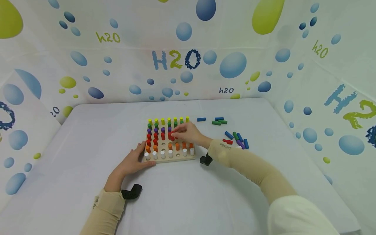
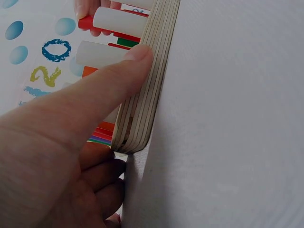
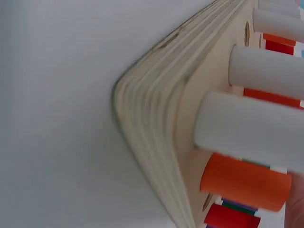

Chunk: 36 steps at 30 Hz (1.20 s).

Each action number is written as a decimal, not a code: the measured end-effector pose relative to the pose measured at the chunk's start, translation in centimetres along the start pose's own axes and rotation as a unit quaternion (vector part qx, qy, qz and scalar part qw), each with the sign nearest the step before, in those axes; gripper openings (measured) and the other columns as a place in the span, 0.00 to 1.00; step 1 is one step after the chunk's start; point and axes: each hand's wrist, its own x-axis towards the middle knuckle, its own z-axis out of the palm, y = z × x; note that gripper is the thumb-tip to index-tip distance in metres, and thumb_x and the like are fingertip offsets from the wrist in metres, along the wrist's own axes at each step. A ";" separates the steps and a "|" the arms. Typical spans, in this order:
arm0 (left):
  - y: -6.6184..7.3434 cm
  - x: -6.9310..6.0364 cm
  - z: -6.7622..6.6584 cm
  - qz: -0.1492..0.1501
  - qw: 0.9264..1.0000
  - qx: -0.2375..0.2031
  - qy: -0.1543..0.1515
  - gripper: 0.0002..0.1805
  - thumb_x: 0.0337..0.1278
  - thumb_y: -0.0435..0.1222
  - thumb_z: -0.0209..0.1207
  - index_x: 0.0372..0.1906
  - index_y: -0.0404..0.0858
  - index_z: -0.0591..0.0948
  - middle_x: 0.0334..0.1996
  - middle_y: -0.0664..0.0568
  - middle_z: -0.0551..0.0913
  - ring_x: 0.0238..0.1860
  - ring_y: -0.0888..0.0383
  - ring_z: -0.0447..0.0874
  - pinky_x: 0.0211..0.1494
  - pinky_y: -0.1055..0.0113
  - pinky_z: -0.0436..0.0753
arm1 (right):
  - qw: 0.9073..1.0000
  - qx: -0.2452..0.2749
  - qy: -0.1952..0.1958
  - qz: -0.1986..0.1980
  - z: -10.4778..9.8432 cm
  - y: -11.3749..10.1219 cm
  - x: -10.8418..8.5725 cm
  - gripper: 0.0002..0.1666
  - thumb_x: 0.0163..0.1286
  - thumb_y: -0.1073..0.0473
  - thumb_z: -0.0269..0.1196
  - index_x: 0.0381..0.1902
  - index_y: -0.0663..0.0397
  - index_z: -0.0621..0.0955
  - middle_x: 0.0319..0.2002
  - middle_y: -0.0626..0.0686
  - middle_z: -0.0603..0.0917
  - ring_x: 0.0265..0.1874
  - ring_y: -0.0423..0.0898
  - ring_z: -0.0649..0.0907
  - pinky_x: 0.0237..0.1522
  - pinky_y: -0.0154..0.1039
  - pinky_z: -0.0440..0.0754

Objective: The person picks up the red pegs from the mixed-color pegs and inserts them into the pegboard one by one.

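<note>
A wooden pegboard [image 1: 179, 159] holds rows of yellow, green, purple, red, orange and white pegs. Around its near left corner lies my left hand [image 1: 133, 162], thumb [image 2: 135, 59] on the front edge and fingers along the left side. My right hand [image 1: 189, 133] reaches over the board and pinches a red peg [image 2: 85, 23] among the red rows. Whether that peg sits in a hole is hidden. The right wrist view shows the board's near right corner, with a white peg [image 3: 247, 128] and an orange peg [image 3: 244, 183] upright in it.
Right of the board lie loose pegs: a blue one [image 1: 201, 119] and green ones [image 1: 216, 123] farther back, a red one [image 1: 227, 141] and a purple one [image 1: 240, 144] nearer. A white cloth covers the table [image 1: 176, 202], with a patterned curtain [image 1: 132, 71] behind.
</note>
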 end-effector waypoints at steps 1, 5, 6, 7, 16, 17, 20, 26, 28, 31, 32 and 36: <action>0.0 0.0 0.0 0.000 1.000 0.001 -0.001 0.58 0.43 0.57 0.63 0.70 0.29 0.46 0.69 0.32 0.45 0.69 0.37 0.39 0.67 0.42 0.42 | 1.000 0.001 -0.001 0.001 0.2 0.0 0.1 0.13 0.60 0.55 0.64 0.41 0.56 0.83 0.36 0.49 0.85 0.35 0.40 0.82 0.40 0.32 0.80; 0.0 -0.1 0.0 -0.002 1.000 0.003 -0.006 0.58 0.44 0.57 0.63 0.70 0.30 0.46 0.69 0.32 0.45 0.69 0.36 0.39 0.67 0.41 0.41 | 1.000 0.003 -0.004 -0.001 0.8 -0.3 0.3 0.13 0.60 0.55 0.64 0.40 0.55 0.83 0.36 0.49 0.85 0.36 0.40 0.82 0.40 0.32 0.80; 0.0 -0.1 0.0 -0.004 1.000 0.003 -0.007 0.58 0.44 0.57 0.63 0.70 0.30 0.46 0.69 0.33 0.45 0.69 0.37 0.39 0.67 0.41 0.41 | 1.000 0.002 -0.004 -0.002 0.9 -0.4 0.4 0.13 0.60 0.55 0.64 0.40 0.55 0.83 0.36 0.49 0.85 0.36 0.40 0.82 0.41 0.32 0.80; 0.0 0.0 -0.1 -0.005 1.000 0.003 -0.008 0.58 0.44 0.58 0.62 0.70 0.30 0.45 0.69 0.33 0.44 0.69 0.36 0.38 0.67 0.41 0.41 | 1.000 0.000 -0.004 -0.001 1.0 -0.5 0.4 0.13 0.60 0.55 0.64 0.41 0.54 0.83 0.36 0.48 0.85 0.37 0.40 0.82 0.41 0.32 0.80; -0.1 0.0 -0.1 -0.011 1.000 0.000 -0.016 0.58 0.44 0.58 0.62 0.70 0.31 0.45 0.70 0.35 0.43 0.69 0.38 0.37 0.67 0.41 0.40 | 0.999 0.022 -0.026 -0.003 2.3 -1.3 1.1 0.11 0.60 0.57 0.65 0.40 0.55 0.83 0.36 0.49 0.85 0.35 0.40 0.83 0.38 0.30 0.81; -0.2 0.0 -0.1 -0.010 1.000 0.000 -0.016 0.58 0.44 0.58 0.62 0.70 0.31 0.45 0.70 0.35 0.43 0.69 0.38 0.37 0.67 0.41 0.40 | 0.999 0.021 -0.027 -0.003 2.5 -1.4 1.1 0.11 0.60 0.57 0.65 0.39 0.55 0.83 0.36 0.49 0.85 0.35 0.40 0.83 0.37 0.30 0.80; -0.2 0.0 -0.1 -0.009 1.000 0.001 -0.015 0.58 0.44 0.58 0.62 0.70 0.31 0.45 0.69 0.34 0.43 0.69 0.37 0.37 0.67 0.40 0.40 | 0.999 0.016 -0.030 -0.005 2.8 -1.4 1.2 0.10 0.59 0.57 0.65 0.38 0.56 0.83 0.35 0.49 0.85 0.35 0.39 0.82 0.38 0.29 0.80; -0.2 0.0 -0.1 -0.005 1.000 0.002 -0.014 0.58 0.44 0.58 0.62 0.70 0.30 0.45 0.69 0.34 0.43 0.69 0.37 0.38 0.67 0.41 0.41 | 1.000 0.003 -0.030 -0.005 3.0 -1.6 1.1 0.10 0.60 0.58 0.65 0.38 0.57 0.83 0.36 0.50 0.85 0.36 0.39 0.83 0.41 0.29 0.79; -0.2 0.0 -0.1 -0.005 1.000 0.002 -0.014 0.58 0.44 0.58 0.62 0.70 0.30 0.45 0.69 0.34 0.43 0.69 0.37 0.38 0.67 0.41 0.41 | 1.000 -0.001 -0.030 -0.005 3.1 -1.5 1.2 0.10 0.60 0.58 0.65 0.38 0.56 0.83 0.36 0.49 0.85 0.36 0.39 0.83 0.41 0.29 0.79; -0.1 -0.1 -0.2 -0.008 1.000 0.002 -0.013 0.59 0.44 0.58 0.62 0.70 0.30 0.45 0.69 0.33 0.43 0.69 0.36 0.38 0.67 0.40 0.41 | 0.999 -0.014 -0.035 -0.005 3.1 -1.3 1.2 0.10 0.60 0.57 0.65 0.38 0.55 0.83 0.36 0.48 0.85 0.37 0.38 0.83 0.42 0.29 0.79; -0.1 -0.1 -0.2 -0.009 1.000 0.003 -0.013 0.59 0.44 0.58 0.62 0.70 0.30 0.45 0.69 0.33 0.43 0.69 0.36 0.38 0.66 0.40 0.41 | 0.999 -0.020 -0.037 -0.004 3.2 -1.3 1.1 0.11 0.60 0.57 0.65 0.39 0.55 0.83 0.37 0.48 0.85 0.38 0.38 0.83 0.43 0.29 0.78; -0.1 0.0 -0.2 -0.009 1.000 0.002 -0.014 0.59 0.44 0.58 0.62 0.70 0.30 0.45 0.69 0.34 0.43 0.69 0.37 0.38 0.67 0.40 0.41 | 0.998 -0.040 -0.044 0.002 3.3 -1.3 1.1 0.11 0.61 0.56 0.64 0.39 0.55 0.83 0.38 0.48 0.85 0.40 0.39 0.83 0.45 0.30 0.78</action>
